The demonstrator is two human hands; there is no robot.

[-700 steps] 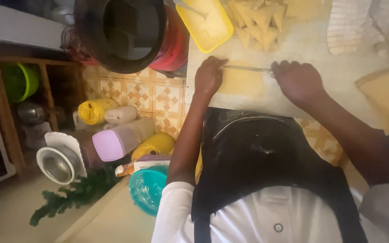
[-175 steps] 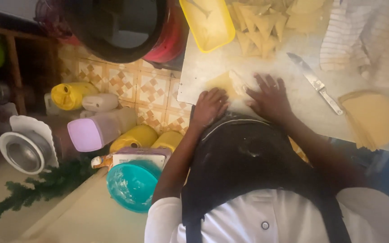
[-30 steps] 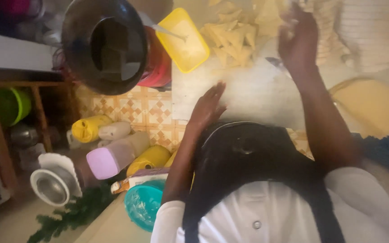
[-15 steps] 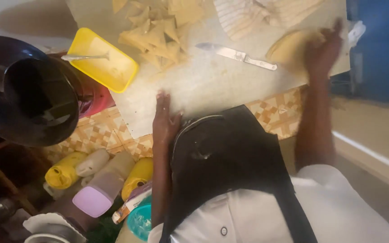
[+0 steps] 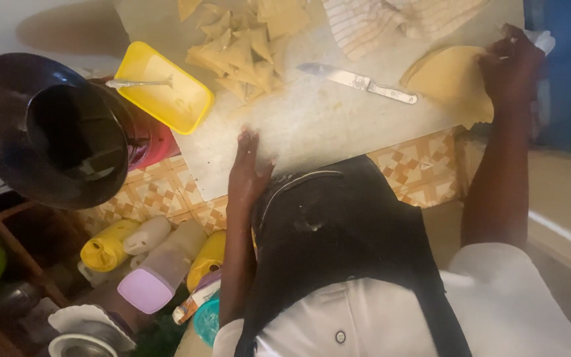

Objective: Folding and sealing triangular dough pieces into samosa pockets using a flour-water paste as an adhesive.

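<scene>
The desk (image 5: 338, 132) was a pale, flour-dusted work surface, and below its near edge ran a front of patterned orange and cream tiles (image 5: 166, 198). Beside it, on the floor, stood yellow jugs (image 5: 104, 248), a lilac-capped container (image 5: 147, 287) and a teal tub (image 5: 206, 320), with wooden shelving further off.

Compared with half a second earlier, the right hand (image 5: 510, 63) was on the stack of round dough sheets (image 5: 447, 82) at the desk's far right, fingers curled over the top sheet's edge; whether it pinched the sheet I could not tell. The left hand (image 5: 249, 168) had stayed flat, fingers spread wide, pressing on the bare desk near its front edge. The knife (image 5: 358, 82) lay where it had been, between the two hands.

A pile of folded triangular pastries (image 5: 246, 43) sat at the back of the desk, with a striped cloth (image 5: 391, 20) to their right. A yellow tray (image 5: 163, 89) holding a spoon (image 5: 140, 82) rested over a red bowl (image 5: 156, 142), next to a large dark pot (image 5: 47, 129). The person's black apron (image 5: 338, 244) hid the desk's near middle edge.
</scene>
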